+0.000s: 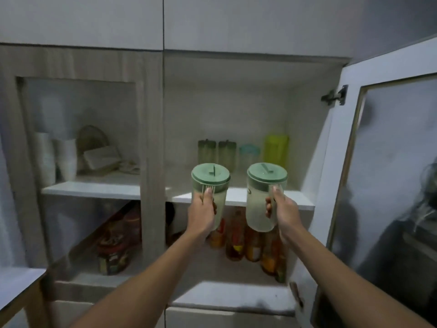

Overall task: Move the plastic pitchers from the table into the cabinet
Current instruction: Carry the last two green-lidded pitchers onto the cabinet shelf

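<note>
I hold two clear plastic pitchers with green lids up in front of the open cabinet. My left hand point(203, 209) grips the handle of the left pitcher point(212, 183). My right hand point(282, 208) grips the handle of the right pitcher point(260, 202). Both pitchers hang upright just in front of the edge of the white middle shelf point(238, 199), level with it. Neither touches the shelf.
At the back of the shelf stand two green tumblers point(216, 151), a small blue-lidded container point(249, 152) and a yellow-green pitcher point(276, 149). Bottles point(236, 237) fill the lower shelf. The glass door point(378, 176) stands open at right; the left door point(80, 162) is closed. A table corner point(16, 287) sits lower left.
</note>
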